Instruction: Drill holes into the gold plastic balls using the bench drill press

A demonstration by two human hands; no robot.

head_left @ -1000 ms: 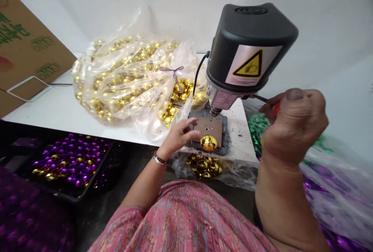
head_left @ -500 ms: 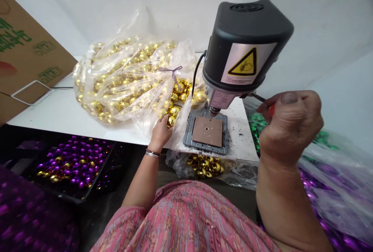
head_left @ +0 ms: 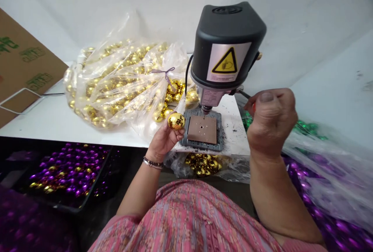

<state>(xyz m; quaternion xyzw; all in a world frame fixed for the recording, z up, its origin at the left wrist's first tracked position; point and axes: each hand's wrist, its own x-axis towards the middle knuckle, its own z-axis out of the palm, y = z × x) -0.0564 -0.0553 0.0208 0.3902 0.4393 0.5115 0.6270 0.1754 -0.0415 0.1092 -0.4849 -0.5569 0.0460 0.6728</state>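
presently, left hand (head_left: 163, 142) has a gold ball (head_left: 176, 121) in its grip near the brown plate (head_left: 205, 134); right hand (head_left: 270, 122) is clenched around the lever (head_left: 243, 94) of the drill press (head_left: 229, 48).

Far left: cardboard box (head_left: 32, 65), green print; white wire frame (head_left: 25, 89) against it. Lower left: dark bin (head_left: 94, 180), purple balls (head_left: 68, 168) inside. Right: shiny green pieces (head_left: 309, 128).

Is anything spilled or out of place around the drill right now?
Yes: dark crumbs, probably drilling waste, lie scattered on the white table to the right of the drill press base, and pale flecks dot the brown board. They look untidy on otherwise plain surfaces. Nothing else stands out.
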